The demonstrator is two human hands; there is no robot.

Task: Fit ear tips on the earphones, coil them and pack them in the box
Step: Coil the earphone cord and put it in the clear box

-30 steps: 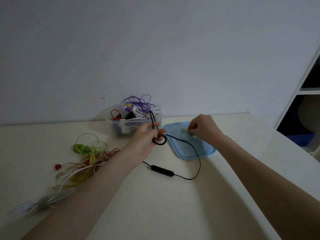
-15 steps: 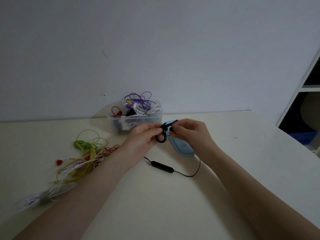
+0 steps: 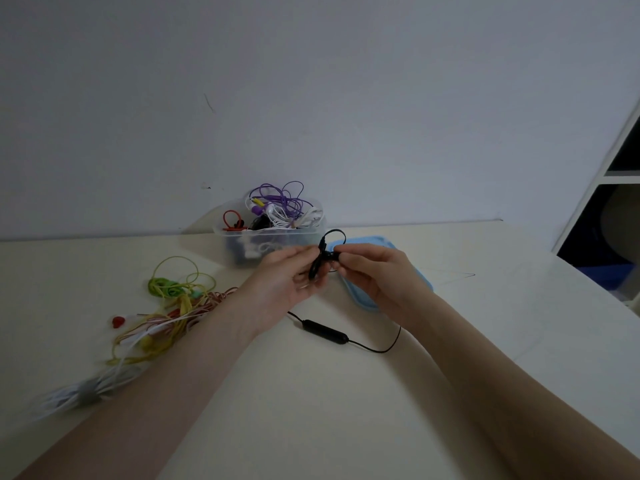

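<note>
My left hand (image 3: 289, 284) and my right hand (image 3: 372, 271) meet above the table and both pinch the earbud end of a black earphone (image 3: 320, 263), whose ear hook loops up over my fingers. Its cable drops behind my left hand to a black inline remote (image 3: 325, 330) on the table and curves back under my right wrist. Whether an ear tip sits between my right fingertips is hidden. A clear plastic box (image 3: 242, 247) stuffed with purple, white and red earphones stands just behind my hands.
The blue lid (image 3: 363, 299) lies flat under my right hand. A tangle of green, yellow and red cables (image 3: 173, 306) and a white bundle (image 3: 86, 393) lie on the table's left side. A shelf unit (image 3: 616, 209) stands at the right edge.
My right hand left the blue lid and came to the earbud held by my left hand. The ear hook has turned from hanging down to looping up.
</note>
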